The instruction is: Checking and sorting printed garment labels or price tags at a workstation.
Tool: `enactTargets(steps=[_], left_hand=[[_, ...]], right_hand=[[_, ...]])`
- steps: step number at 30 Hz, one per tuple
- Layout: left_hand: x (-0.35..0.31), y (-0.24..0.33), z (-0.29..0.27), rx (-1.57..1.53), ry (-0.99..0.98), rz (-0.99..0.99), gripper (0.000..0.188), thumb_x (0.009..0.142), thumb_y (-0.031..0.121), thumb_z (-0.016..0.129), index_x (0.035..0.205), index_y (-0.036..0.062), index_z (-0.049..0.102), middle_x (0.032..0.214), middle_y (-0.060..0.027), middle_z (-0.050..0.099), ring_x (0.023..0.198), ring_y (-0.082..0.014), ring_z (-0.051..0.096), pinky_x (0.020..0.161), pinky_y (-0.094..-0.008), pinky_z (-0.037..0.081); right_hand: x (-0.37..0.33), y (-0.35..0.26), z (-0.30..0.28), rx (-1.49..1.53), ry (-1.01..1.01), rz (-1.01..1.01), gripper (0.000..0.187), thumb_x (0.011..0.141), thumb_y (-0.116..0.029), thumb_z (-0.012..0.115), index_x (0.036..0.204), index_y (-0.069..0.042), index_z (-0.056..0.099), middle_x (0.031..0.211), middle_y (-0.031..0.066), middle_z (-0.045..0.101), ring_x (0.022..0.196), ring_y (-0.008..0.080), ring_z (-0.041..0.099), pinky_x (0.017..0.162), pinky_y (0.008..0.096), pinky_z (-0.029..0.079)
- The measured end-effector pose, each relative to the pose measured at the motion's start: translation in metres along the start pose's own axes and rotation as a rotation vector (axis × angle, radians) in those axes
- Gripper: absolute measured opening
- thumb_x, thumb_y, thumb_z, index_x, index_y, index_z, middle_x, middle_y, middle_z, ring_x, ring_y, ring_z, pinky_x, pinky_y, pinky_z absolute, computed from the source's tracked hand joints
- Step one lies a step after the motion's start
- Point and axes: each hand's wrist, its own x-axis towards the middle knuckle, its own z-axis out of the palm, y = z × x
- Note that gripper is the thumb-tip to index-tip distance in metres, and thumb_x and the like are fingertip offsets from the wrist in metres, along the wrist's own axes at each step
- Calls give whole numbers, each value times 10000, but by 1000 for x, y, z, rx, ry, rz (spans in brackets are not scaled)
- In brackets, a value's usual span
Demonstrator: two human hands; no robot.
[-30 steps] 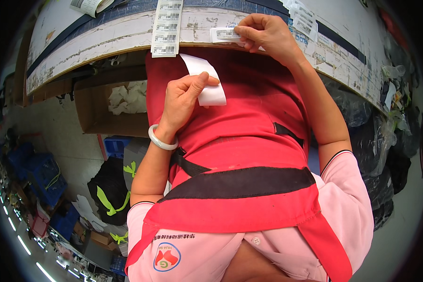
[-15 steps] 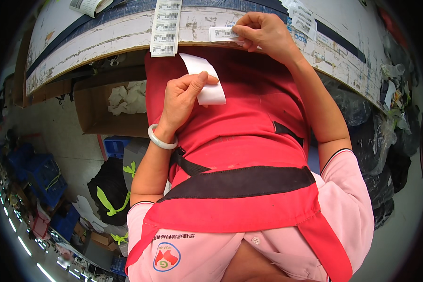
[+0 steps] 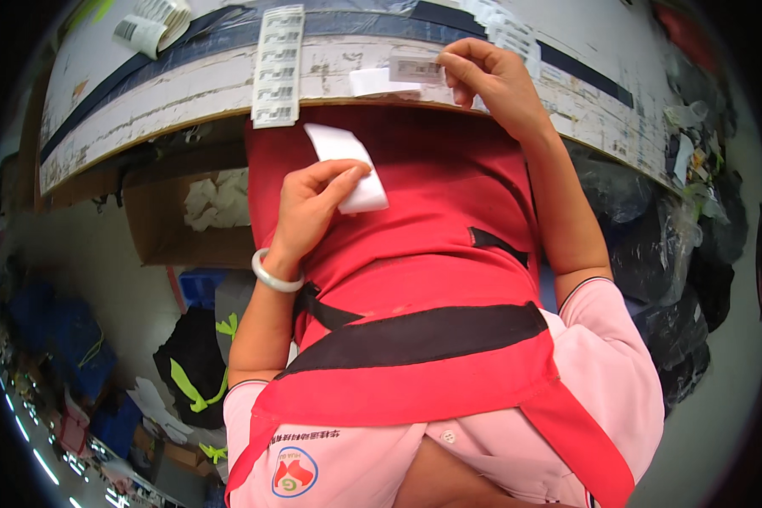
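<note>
My left hand (image 3: 317,199) pinches a curled white paper strip (image 3: 364,191) between thumb and fingers, above my red apron. At the table's front edge, my right hand (image 3: 495,85) grips the right end of a small barcode label (image 3: 415,69) between thumb and forefinger. The label is held just above a white slip (image 3: 374,82) lying on the table. Left of these, a long strip of printed barcode labels (image 3: 277,68) lies on the table, its lower end at the front edge.
The worn white table (image 3: 178,114) has dark tape bands. A roll of labels (image 3: 154,25) sits at its far left, more label strips (image 3: 508,34) behind my right hand. Below stand a cardboard box (image 3: 165,224) with crumpled paper and, at right, dark plastic bags (image 3: 652,254).
My right hand has lifted the barcode label off the white slip, which now shows beneath it. The left hand still holds the paper strip. The whole view has shifted slightly.
</note>
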Motion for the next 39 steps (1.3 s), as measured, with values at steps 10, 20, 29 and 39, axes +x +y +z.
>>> enactTargets(steps=[10, 20, 29, 39], left_hand=[[-25, -4, -51, -333, 86, -31, 293, 905, 33, 574, 1190, -27, 603, 1144, -83, 634, 1021, -144, 604, 902, -282, 479], [-35, -137, -208, -936, 578, -150, 331, 932, 69, 529, 1261, 32, 529, 1010, -109, 576, 900, -236, 564, 846, -372, 512], [-44, -212, -245, -82, 944, -393, 566, 872, 256, 649, 1378, 92, 456, 1245, -107, 557, 1120, -241, 534, 828, -341, 447], [-18, -68, -146, -31, 541, 27, 289, 967, 214, 551, 1117, -15, 642, 992, -106, 667, 838, -169, 646, 741, -279, 518]], right_hand=[[-6, 61, -99, -712, 549, 214, 333, 773, -387, 728, 910, -90, 670, 748, 44, 674, 689, 201, 641, 669, 346, 496], [-9, 2, 13, -525, 346, -465, 181, 855, -202, 690, 975, -69, 663, 861, 85, 657, 755, 222, 637, 690, 315, 515], [32, -5, 164, -852, 94, -807, 325, 776, -178, 693, 1076, -81, 615, 1191, 95, 594, 1111, 259, 551, 963, 360, 444], [45, -14, 146, -729, 155, -980, 81, 787, -100, 611, 866, -99, 633, 910, 24, 662, 850, 209, 630, 750, 326, 505]])
